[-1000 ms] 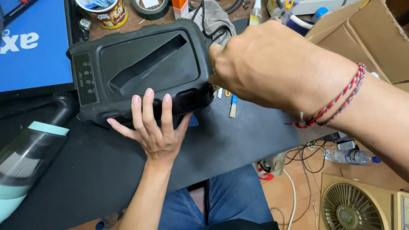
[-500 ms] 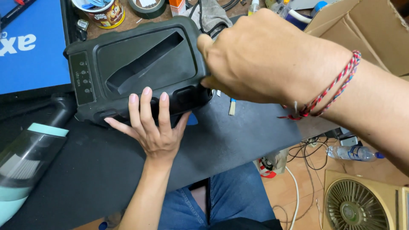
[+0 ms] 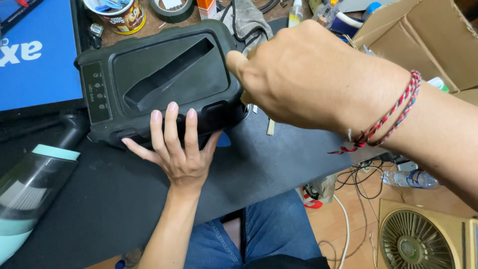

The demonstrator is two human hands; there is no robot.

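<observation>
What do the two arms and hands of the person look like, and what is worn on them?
Both forearms are bare, with no sleeves or gloves. The right hand has a braided string bracelet of red, pink and blue threads at the wrist, with loose red ends. The left hand wears nothing; no rings show.

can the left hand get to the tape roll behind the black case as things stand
Probably not directly: the left hand presses the black case's near side, and the case stands between it and the tape roll.

Your right hand (image 3: 308, 74) has slid left along the end of the black speaker (image 3: 159, 82), now covering more of its corner. Your left hand's (image 3: 179, 149) fingers have shifted slightly right.
</observation>
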